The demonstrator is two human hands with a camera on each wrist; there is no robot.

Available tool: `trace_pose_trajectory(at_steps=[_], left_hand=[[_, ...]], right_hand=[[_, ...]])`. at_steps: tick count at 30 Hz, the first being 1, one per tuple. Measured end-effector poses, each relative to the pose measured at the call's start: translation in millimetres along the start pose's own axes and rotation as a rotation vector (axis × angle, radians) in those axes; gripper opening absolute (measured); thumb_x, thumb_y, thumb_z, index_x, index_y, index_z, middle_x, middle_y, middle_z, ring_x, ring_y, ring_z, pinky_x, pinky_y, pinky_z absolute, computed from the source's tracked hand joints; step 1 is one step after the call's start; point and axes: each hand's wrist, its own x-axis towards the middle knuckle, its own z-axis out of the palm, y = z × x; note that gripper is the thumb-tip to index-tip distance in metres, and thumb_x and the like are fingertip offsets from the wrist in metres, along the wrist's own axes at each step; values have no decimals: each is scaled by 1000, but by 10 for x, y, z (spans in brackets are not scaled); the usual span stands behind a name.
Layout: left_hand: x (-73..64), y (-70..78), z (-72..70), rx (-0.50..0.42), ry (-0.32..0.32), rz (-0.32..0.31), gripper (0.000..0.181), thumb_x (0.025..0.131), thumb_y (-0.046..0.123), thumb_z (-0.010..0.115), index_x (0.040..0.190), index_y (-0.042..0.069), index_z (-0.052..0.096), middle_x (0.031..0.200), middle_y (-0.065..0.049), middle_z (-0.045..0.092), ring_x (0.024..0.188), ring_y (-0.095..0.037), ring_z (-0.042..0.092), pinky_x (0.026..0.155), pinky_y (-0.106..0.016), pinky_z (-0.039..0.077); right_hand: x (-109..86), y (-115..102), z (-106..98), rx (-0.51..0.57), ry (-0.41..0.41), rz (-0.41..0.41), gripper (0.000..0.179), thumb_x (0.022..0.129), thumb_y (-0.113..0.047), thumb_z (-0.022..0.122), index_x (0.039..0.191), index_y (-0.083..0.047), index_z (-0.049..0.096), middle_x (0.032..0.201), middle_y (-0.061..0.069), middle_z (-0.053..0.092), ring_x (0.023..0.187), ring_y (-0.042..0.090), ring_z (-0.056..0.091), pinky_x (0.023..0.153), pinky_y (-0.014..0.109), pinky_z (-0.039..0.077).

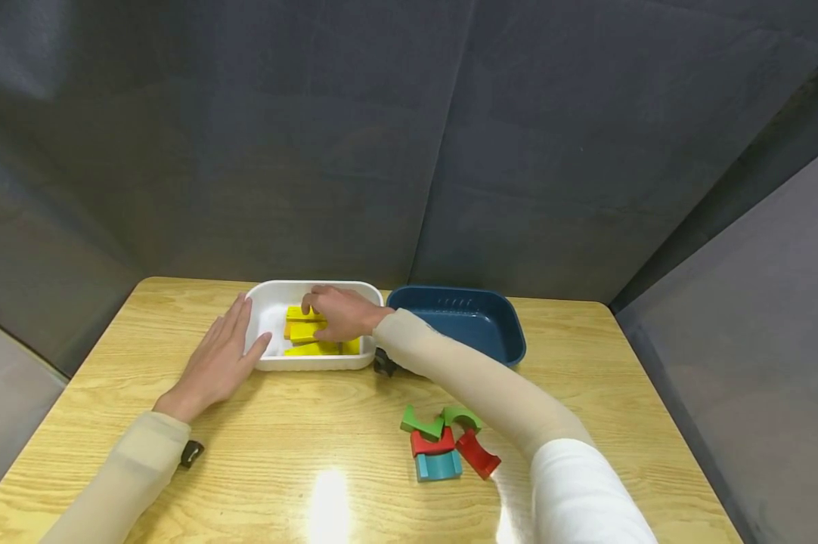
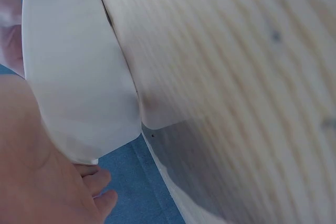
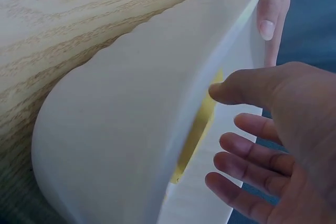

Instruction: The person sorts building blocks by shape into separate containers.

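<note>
My left hand rests with straight fingers along the left end of a white plastic tray, its thumb over the front rim. In the left wrist view its fingertips show past the tray's end. Several yellow blocks lie inside the tray. My right hand reaches in over them, thumb and fingers apart and loosely bent. The right wrist view has nothing held between the thumb and fingers, with a yellow block below the thumb. Part of the blocks is hidden under this hand.
A dark blue tray stands right of the white one, partly behind my right forearm. Green arched blocks, red arched blocks and a blue block lie nearer on the wooden table. Grey cloth walls surround the table.
</note>
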Motion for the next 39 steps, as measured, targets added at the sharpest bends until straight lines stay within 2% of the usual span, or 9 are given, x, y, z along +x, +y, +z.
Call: trace_pose_trajectory(at_steps=[9, 19, 29, 39], left_hand=[[5, -15, -5, 1, -3, -5, 88, 114, 56, 34, 170, -3, 0, 179, -20, -8, 164, -46, 7, 132, -61, 8], [18, -15, 5, -2, -3, -6, 88, 114, 57, 33, 170, -2, 0, 179, -21, -6, 164, -46, 8, 132, -62, 8], [21, -15, 12, -2, 4, -3, 88, 114, 56, 34, 170, -2, 1, 179, -20, -7, 164, -45, 8, 132, -62, 9], [21, 2, 5, -9, -6, -8, 87, 114, 56, 34, 170, -2, 0, 179, -19, -8, 164, -45, 8, 132, -61, 8]], right_hand=[[-57, -14, -58, 15, -3, 34, 43, 102, -28, 73, 142, -14, 66, 130, 2, 64, 108, 13, 62, 91, 26, 56], [-132, -7, -67, 13, 22, 13, 41, 101, -26, 74, 140, -13, 68, 129, 4, 66, 107, 13, 63, 86, 24, 56], [-250, -15, -59, -4, 31, 32, 39, 102, -28, 73, 138, -14, 68, 126, 2, 65, 109, 13, 62, 86, 24, 55], [-391, -17, -54, 15, 35, 32, 40, 103, -29, 72, 140, -13, 67, 130, 2, 66, 112, 15, 61, 92, 26, 56]])
